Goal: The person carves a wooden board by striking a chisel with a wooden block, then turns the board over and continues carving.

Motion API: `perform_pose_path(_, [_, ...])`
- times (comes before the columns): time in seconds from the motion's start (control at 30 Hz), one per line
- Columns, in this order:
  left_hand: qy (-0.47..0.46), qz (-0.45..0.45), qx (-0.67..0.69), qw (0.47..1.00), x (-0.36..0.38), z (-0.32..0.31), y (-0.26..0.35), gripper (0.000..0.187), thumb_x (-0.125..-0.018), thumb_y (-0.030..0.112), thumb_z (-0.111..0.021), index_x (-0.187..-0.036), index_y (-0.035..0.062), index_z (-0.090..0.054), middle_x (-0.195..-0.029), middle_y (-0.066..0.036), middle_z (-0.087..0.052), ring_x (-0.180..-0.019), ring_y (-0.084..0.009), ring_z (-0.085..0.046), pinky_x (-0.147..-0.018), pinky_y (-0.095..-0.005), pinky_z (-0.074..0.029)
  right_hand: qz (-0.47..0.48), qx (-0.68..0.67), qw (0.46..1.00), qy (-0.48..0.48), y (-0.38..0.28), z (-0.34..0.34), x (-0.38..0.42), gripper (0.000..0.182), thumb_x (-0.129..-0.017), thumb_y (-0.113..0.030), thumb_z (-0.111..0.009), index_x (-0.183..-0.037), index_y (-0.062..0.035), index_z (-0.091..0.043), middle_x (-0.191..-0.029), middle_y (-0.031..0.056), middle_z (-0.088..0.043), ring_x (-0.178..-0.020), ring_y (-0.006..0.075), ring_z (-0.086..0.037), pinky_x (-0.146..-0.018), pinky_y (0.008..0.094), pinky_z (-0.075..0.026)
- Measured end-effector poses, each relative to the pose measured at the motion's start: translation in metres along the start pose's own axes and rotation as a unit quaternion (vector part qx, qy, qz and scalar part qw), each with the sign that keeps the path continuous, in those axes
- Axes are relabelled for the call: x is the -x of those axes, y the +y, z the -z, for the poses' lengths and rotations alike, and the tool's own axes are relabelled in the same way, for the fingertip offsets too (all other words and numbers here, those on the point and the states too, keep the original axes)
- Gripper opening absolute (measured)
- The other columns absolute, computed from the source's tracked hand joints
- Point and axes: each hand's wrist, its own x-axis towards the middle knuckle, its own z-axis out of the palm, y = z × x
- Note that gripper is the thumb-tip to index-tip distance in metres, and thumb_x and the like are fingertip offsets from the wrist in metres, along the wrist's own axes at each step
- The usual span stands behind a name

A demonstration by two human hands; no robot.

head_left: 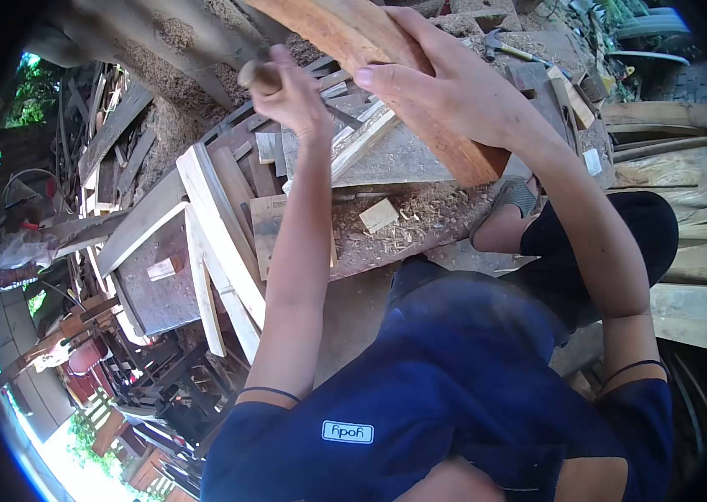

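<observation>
Slanting across the top of the view, a curved, reddish-brown plank is clamped in the right hand. It is held between thumb and fingers: the thumb is laid across its face, pointing left, and its far right edge is wrapped by the fingers. Its upper end is cut off by the top of the view; its lower end is seen below the palm, jutting down and to the right, close to the wrist. The plank is held up above the bench, tilted.

To the left of the plank, and apart from it, the left hand is seen curled tightly round a handle, whose round wooden end is turned towards the left. What is joined to the handle cannot be told, as that part is hidden and blurred.

Below the hands, the bench is strewn with shavings and offcuts, among them a pale block. Pale strips are leaned at the left. A hammer is laid beyond the right hand, and more boards are stacked at the far right. A blue shirt is worn, and a sandalled foot is placed beside the bench.
</observation>
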Motion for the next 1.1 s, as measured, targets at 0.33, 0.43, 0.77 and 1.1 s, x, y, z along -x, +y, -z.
perform_pose_path(0.33, [0.129,0.252,0.207,0.937,-0.015,0.028,0.016,0.046,-0.094,0.047,-0.065,-0.080,0.0100,-0.042,-0.054,0.000,-0.043,-0.043,-0.0089,-0.042,-0.038,-0.0254,-0.037,-0.007,-0.119,0.992,0.031,0.016,-0.007,0.024,0.081,-0.087,-0.053,-0.067,-0.143,-0.0006,-0.042,-0.121,0.0186,-0.060,-0.111,0.0250,-0.060,-0.095,0.0351,-0.046])
perform_pose_path(0.43, [0.063,0.171,0.226,0.957,-0.007,0.023,0.032,0.046,-0.096,0.044,-0.063,-0.075,0.0103,-0.041,-0.055,-0.001,-0.045,-0.044,-0.0097,-0.045,-0.039,-0.0256,-0.039,-0.010,-0.135,0.991,0.024,0.015,-0.007,0.025,0.078,-0.089,-0.051,-0.067,-0.144,-0.0026,-0.041,-0.121,0.0151,-0.058,-0.113,0.0212,-0.057,-0.096,0.0332,-0.044])
perform_pose_path(0.77, [-0.034,0.128,0.169,0.977,0.009,0.018,0.032,0.036,-0.095,0.030,-0.069,-0.075,0.0055,-0.051,-0.051,-0.002,-0.050,-0.042,-0.0096,-0.048,-0.040,-0.0244,-0.038,-0.001,-0.114,0.993,0.043,0.021,-0.013,0.025,0.086,-0.085,-0.059,-0.066,-0.142,0.0004,-0.042,-0.121,0.0233,-0.061,-0.109,0.0293,-0.063,-0.093,0.0383,-0.049])
perform_pose_path(1.1, [-0.050,0.100,0.163,0.980,0.020,0.012,0.040,0.033,-0.094,0.023,-0.070,-0.074,0.0051,-0.052,-0.050,-0.001,-0.050,-0.042,-0.0079,-0.049,-0.038,-0.0210,-0.035,0.004,-0.050,0.998,0.030,0.007,-0.004,0.015,0.074,-0.091,-0.047,-0.066,-0.144,-0.0036,-0.041,-0.120,0.0138,-0.059,-0.110,0.0203,-0.059,-0.093,0.0332,-0.047])
